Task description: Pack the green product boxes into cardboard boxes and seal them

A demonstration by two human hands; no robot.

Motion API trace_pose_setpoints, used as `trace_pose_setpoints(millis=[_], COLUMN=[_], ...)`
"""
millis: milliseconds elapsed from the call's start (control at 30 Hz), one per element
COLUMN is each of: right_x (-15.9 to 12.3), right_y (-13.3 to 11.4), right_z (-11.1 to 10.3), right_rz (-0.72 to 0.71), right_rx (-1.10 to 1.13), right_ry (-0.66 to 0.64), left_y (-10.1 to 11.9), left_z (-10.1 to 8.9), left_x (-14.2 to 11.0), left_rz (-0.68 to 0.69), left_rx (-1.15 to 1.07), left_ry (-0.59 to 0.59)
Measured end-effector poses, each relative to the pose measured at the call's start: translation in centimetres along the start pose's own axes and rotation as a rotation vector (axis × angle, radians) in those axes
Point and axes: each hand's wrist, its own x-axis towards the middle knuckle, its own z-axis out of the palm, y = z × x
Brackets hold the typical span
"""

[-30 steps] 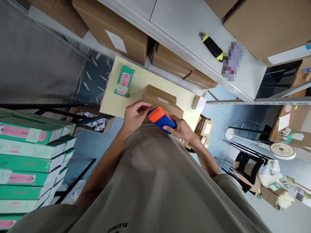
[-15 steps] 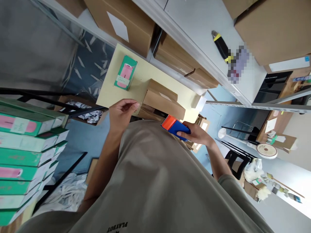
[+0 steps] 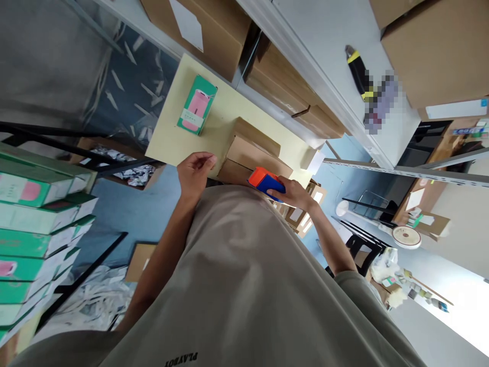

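Observation:
My right hand [image 3: 293, 193] is wrapped round a blue tape dispenser [image 3: 272, 184] with an orange front end, held at the near side of a brown cardboard box [image 3: 254, 153]. Its orange end overlaps the box's near edge in view. My left hand [image 3: 195, 173] is at the box's left, thumb and fingertips drawn together in a pinch; anything between them is too small to make out. The box rests on a pale yellow table [image 3: 164, 137], its near flaps lying nearly closed. Farther back on that table lies a green box with a pink bottle picture [image 3: 196, 104].
Stacked green boxes [image 3: 26, 242] stand at the left. Larger cartons [image 3: 282, 76] sit on the shelf behind the table. Black-and-yellow cutters [image 3: 358, 74] lie on the upper white shelf [image 3: 305, 30]. An open carton of crumpled material [image 3: 130, 171] is below, left of the table.
My right hand has brought the tape dispenser left and up, closer to the box. The dark gap at the box's near side is now covered by a flap. My left hand stays pinched.

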Motion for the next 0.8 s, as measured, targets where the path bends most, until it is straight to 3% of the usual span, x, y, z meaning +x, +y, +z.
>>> trace_pose_setpoints(millis=[533,800], right_x=[4.9,6.4], right_y=[1.5,2.5], right_z=[-3.2,-3.4], right_rz=[0.018,-0.005], right_rx=[0.105,0.145], right_ry=[-0.062,-0.070], left_y=[-2.3,-3.6], left_z=[4.0,4.9], left_x=[6.5,7.5], left_rz=[-0.005,-0.168], left_rx=[-0.082,-0.071], left_ry=[-0.012,-0.065])
